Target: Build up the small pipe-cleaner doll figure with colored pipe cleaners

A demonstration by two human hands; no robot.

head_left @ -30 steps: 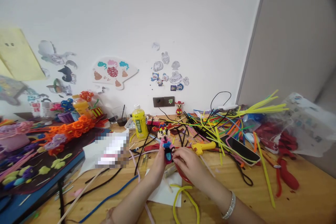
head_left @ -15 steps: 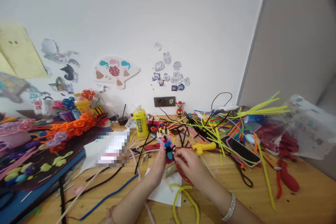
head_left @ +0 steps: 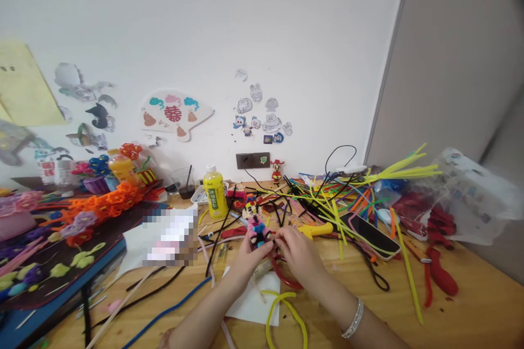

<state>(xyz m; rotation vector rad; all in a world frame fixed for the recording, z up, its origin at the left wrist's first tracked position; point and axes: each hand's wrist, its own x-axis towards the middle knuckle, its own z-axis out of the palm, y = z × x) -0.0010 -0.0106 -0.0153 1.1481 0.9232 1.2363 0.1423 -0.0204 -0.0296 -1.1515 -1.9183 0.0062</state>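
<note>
In the middle of the head view, my left hand (head_left: 244, 263) is closed around the lower part of a small pipe-cleaner doll (head_left: 254, 219). The doll has a pale face, pink arms, a blue front, black parts and a red, yellow and blue headpiece. My left thumb lies across its base. My right hand (head_left: 298, 252) is pinched close beside the doll's lower right side; whatever lies between its fingertips is too small to make out. Beneath the hands are a white paper sheet (head_left: 268, 313) and a looped yellow pipe cleaner (head_left: 303, 323).
A yellow glue gun (head_left: 317, 229) and a phone (head_left: 370, 234) lie to the right, near a heap of coloured pipe cleaners (head_left: 364, 191). Behind stands a yellow-green bottle (head_left: 215, 193). Orange pipe-cleaner flowers (head_left: 100, 204) are on the left, and a second doll (head_left: 277, 172) stands by the wall.
The doll has turned in my left hand, and the blue oval at its base is now mostly covered. My left thumb has shifted across the base. The whole view has moved slightly.
</note>
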